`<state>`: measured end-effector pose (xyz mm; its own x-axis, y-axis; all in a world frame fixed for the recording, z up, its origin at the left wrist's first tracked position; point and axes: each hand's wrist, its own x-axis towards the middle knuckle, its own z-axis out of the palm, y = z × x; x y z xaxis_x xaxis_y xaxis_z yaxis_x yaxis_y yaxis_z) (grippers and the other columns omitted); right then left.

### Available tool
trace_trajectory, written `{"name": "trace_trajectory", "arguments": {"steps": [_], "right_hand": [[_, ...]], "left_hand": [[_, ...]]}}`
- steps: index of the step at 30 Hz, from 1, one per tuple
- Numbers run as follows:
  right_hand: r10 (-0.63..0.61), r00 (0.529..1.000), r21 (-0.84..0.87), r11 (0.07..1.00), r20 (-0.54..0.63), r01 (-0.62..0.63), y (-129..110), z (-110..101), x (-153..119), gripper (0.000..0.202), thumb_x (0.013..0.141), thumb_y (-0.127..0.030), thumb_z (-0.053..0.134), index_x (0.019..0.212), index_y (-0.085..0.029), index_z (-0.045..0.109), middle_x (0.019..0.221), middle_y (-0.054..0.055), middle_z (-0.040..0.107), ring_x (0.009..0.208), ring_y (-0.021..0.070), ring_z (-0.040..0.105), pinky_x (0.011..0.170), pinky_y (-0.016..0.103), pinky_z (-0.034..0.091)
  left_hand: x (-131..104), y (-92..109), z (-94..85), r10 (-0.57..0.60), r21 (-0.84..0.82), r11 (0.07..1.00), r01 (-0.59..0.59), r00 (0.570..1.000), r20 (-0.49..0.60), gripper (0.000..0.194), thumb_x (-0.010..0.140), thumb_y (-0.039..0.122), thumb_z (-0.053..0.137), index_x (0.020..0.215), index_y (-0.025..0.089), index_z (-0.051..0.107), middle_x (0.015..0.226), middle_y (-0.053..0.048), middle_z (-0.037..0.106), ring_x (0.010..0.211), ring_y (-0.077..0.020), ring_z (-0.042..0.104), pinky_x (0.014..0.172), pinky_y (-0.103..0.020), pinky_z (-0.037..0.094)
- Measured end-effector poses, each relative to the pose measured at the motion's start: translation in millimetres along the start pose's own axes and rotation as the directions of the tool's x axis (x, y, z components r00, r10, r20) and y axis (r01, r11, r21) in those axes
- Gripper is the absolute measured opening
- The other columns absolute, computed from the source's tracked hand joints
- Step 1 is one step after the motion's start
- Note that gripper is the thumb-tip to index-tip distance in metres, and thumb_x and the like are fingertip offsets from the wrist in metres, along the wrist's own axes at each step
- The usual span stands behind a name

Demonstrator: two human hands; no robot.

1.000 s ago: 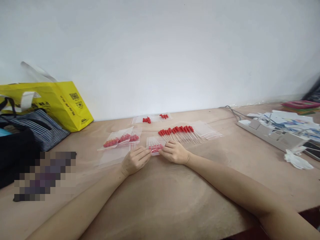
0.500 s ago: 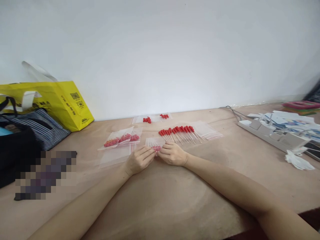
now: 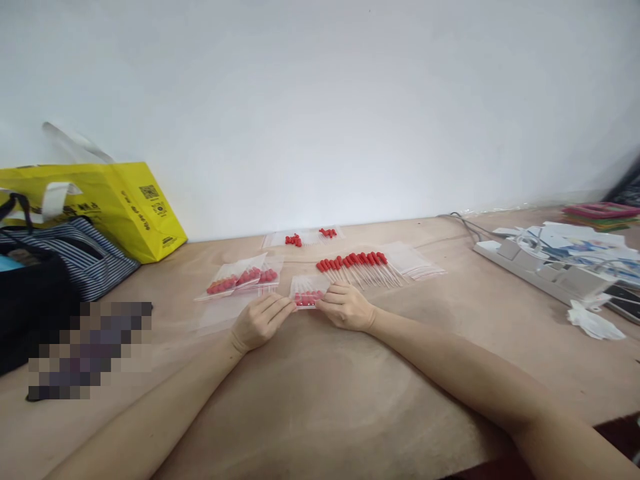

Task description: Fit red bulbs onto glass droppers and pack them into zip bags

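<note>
Between my hands lies a small clear zip bag (image 3: 307,298) with several red-tipped sticks inside. My left hand (image 3: 263,320) pinches its near left corner. The fingers of my right hand (image 3: 346,307) are closed on its near right corner. Just beyond, a row of loose red-tipped sticks (image 3: 353,261) fans out on the table. Flat, clear bags (image 3: 417,261) are stacked at their right. Filled bags (image 3: 240,277) overlap on the left, on top of other flat bags (image 3: 220,313).
More red-tipped sticks (image 3: 293,240) rest on bags near the wall. A yellow bag (image 3: 145,207), a striped bag (image 3: 100,257) and a dark bag (image 3: 35,307) stand at the left. On the right are a power strip (image 3: 525,267), papers (image 3: 575,240) and a crumpled tissue (image 3: 595,322).
My left hand has slid left along the near edge of the bag, which shows more of the red tips. My right hand has hardly moved.
</note>
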<state>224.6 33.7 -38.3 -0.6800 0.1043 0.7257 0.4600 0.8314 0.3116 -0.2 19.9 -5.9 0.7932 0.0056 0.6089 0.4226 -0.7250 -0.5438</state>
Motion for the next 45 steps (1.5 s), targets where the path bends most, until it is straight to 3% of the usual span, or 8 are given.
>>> {"name": "trace_trajectory", "arguments": {"steps": [11,16,21,24,29,34,39,45], "right_hand": [[0.034,0.999,-0.131,0.991,0.019,-0.031,-10,4,15,0.026,0.086,-0.017,0.04,0.065,-0.016,0.055,0.057,0.001,0.052,0.057,0.0111,0.04,0.055,0.028,0.023],[-0.052,0.998,-0.142,0.988,0.021,0.055,-12,8,23,0.031,0.086,-0.01,0.035,0.06,-0.015,0.051,0.056,0.001,0.051,0.057,0.0114,0.039,0.058,0.029,0.023],[0.034,0.995,-0.176,0.984,0.09,-0.018,-3,3,10,0.03,0.086,-0.009,0.034,0.065,-0.014,0.054,0.06,0.003,0.053,0.061,0.0122,0.042,0.06,0.029,0.025],[0.126,0.985,-0.164,0.981,0.118,-0.106,4,-3,-1,0.028,0.086,-0.014,0.037,0.067,-0.014,0.057,0.061,0.003,0.055,0.062,0.0121,0.045,0.058,0.028,0.025],[0.247,0.942,-0.035,0.969,0.226,-0.246,0,-10,-7,0.019,0.084,-0.022,0.044,0.075,-0.017,0.059,0.069,0.001,0.059,0.062,0.011,0.049,0.058,0.025,0.028],[0.242,0.922,0.065,0.96,0.302,-0.274,-10,-18,-6,0.015,0.083,-0.024,0.047,0.078,-0.017,0.059,0.07,0.002,0.058,0.064,0.0116,0.051,0.061,0.024,0.033],[0.249,0.916,0.137,0.943,0.314,-0.303,-10,-33,-18,0.014,0.084,-0.021,0.046,0.081,-0.016,0.059,0.073,0.003,0.058,0.069,0.0122,0.052,0.064,0.024,0.037],[0.299,0.893,0.143,0.921,0.335,-0.362,-5,-49,-34,0.017,0.084,-0.022,0.045,0.081,-0.016,0.06,0.074,0.004,0.059,0.069,0.0132,0.052,0.063,0.024,0.039]], "left_hand": [[3,2,4.4,0.056,0.057,0.997,-0.058,0.998,0.026,0.019,0.083,0.007,0.041,0.086,0.013,0.058,0.072,-0.006,0.066,0.065,-0.0148,0.06,0.065,-0.029,0.05],[3,3,5.2,0.005,0.08,0.997,-0.01,0.999,0.053,0.021,0.083,0.007,0.039,0.078,0.013,0.058,0.069,-0.006,0.064,0.064,-0.015,0.06,0.065,-0.029,0.049],[-8,2,6.7,-0.151,0.041,0.988,0.148,0.983,0.105,0.021,0.085,0.009,0.036,0.078,0.016,0.056,0.073,-0.004,0.065,0.061,-0.0121,0.06,0.056,-0.022,0.047],[-12,0,7.0,-0.275,-0.022,0.96,0.279,0.956,0.107,0.022,0.085,0.009,0.032,0.08,0.015,0.052,0.086,-0.007,0.065,0.071,-0.0118,0.062,0.058,-0.019,0.048],[-10,-17,14.7,-0.499,-0.234,0.811,0.537,0.842,0.204,0.017,0.085,0.014,0.033,0.084,0.017,0.049,0.096,-0.007,0.064,0.082,-0.014,0.062,0.07,-0.025,0.05],[-9,-48,32.6,-0.548,-0.16,0.785,0.598,0.792,0.271,0.018,0.083,0.015,0.033,0.087,0.018,0.05,0.096,-0.006,0.064,0.086,-0.0168,0.061,0.071,-0.029,0.049],[-13,-57,43.1,-0.561,-0.055,0.783,0.619,0.743,0.365,0.019,0.082,0.016,0.034,0.081,0.018,0.053,0.072,-0.004,0.063,0.066,-0.0188,0.061,0.058,-0.028,0.046],[-22,-39,15.1,-0.519,-0.047,0.815,0.577,0.764,0.384,0.022,0.082,0.026,0.04,0.095,0.017,0.055,0.097,-0.01,0.062,0.091,-0.0231,0.059,0.076,-0.034,0.046]]}}
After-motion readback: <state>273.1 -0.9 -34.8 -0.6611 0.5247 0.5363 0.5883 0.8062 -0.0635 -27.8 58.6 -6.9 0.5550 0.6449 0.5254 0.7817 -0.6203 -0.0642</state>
